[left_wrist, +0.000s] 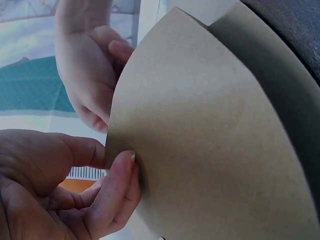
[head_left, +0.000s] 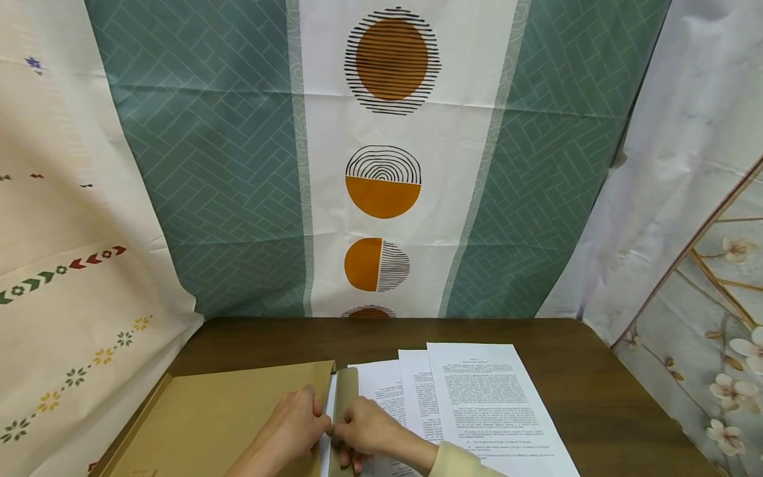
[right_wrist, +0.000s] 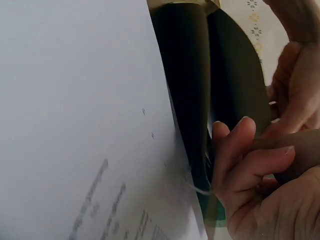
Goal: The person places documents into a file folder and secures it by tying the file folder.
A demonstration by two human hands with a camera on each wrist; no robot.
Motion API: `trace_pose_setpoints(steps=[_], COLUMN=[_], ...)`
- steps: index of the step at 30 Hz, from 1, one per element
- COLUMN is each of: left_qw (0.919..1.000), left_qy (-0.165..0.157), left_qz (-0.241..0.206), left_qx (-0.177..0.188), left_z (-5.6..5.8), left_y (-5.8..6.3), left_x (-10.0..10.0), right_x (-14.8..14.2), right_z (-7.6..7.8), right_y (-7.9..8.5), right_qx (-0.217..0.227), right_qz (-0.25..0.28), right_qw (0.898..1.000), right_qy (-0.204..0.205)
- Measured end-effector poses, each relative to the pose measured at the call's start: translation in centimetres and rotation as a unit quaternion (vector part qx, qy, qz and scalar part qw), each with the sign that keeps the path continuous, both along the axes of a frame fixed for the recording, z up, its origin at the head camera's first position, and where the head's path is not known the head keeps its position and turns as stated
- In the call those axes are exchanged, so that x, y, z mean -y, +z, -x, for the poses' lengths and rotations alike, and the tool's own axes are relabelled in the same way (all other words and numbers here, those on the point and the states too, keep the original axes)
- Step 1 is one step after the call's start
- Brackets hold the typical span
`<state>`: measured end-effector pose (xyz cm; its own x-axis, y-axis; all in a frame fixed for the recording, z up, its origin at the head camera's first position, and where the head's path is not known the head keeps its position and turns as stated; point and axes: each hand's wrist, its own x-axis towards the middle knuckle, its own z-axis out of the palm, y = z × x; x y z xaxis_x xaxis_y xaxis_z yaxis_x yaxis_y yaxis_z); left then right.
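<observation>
A large brown kraft-paper envelope lies on the left half of the table, its narrow flap folded out to the right. White paper shows in the gap beside the flap. My left hand pinches the envelope's front panel at its edge between thumb and fingers, and the panel bows upward in the left wrist view. Beside it, my right hand grips the flap with curled fingers; the fingertips of both hands come close together. A thin pale string curves by the right fingers in the right wrist view.
Overlapping printed sheets lie right of the envelope, partly under the right forearm. The dark wooden table ends at a patterned curtain behind, with floral cloth along the right and embroidered cloth along the left.
</observation>
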<state>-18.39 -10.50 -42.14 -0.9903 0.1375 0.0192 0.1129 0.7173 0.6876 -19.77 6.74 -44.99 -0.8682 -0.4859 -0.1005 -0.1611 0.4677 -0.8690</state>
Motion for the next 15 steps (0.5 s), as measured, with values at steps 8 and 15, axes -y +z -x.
trace_pose_setpoints(steps=[8,15], left_qw=[0.9998,0.9997], left_qy=[0.012,0.021], left_qz=[0.012,0.012], left_qx=[-0.007,0.001], left_z=[0.0,0.0], left_y=[-0.1,-0.1], left_x=[-0.3,-0.5], right_x=[-3.9,-10.6], right_z=[1.1,3.1], right_y=[0.5,1.3], right_qx=[0.001,0.021], right_qz=[0.042,0.019], right_qw=[0.999,1.0], right_qy=[0.013,0.001])
